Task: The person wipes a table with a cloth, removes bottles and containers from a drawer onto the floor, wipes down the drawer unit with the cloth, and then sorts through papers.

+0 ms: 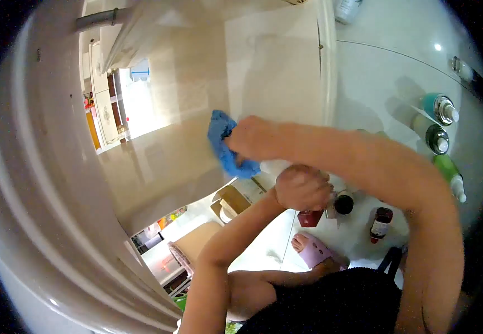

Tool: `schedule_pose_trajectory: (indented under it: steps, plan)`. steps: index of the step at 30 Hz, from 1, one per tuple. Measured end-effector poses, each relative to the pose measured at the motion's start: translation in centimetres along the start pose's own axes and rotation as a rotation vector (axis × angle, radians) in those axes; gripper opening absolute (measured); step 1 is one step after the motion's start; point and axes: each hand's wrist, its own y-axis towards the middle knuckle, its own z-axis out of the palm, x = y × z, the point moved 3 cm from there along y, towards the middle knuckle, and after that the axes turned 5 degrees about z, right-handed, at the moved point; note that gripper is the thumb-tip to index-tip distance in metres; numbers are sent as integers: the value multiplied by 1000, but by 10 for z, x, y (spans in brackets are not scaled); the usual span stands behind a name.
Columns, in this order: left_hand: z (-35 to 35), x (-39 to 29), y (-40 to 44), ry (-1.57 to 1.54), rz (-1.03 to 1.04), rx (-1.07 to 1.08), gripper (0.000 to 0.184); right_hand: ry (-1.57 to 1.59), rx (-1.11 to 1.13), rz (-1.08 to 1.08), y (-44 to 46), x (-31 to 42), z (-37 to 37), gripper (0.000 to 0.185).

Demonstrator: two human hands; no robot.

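A crumpled blue cloth (223, 146) is in my right hand (245, 138), pressed against a beige panel (191, 83) near its lower edge. My right forearm reaches across from the right side. Just below it, my left hand (303, 187) is closed in a fist. Something white (275, 166) shows beside the left hand's fingers, partly behind the hands. What the left hand holds is hidden.
Several bottles stand on the pale tiled floor at the right, including a teal one (440, 108), a green one (450, 175) and a dark one (381, 224). A cardboard box (231, 201) lies below the panel. A pink slipper (313, 251) shows near my body.
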Motion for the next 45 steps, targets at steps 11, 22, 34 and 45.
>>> schedule_pose_trajectory:
  steps: [11,22,34,45]
  plan:
    - [10,8,-26,150,-145,-103,27,-336,-590,0,111,-37,20,40]
    - [-2,8,-17,-14,-285,-28,20,-296,-942,563,6,-94,-45,53]
    - [2,5,-16,13,-316,-75,26,334,-1390,256,-82,-191,-143,41]
    - [-7,11,-22,-140,-349,-132,11,-6,-1391,427,-95,-85,-25,54]
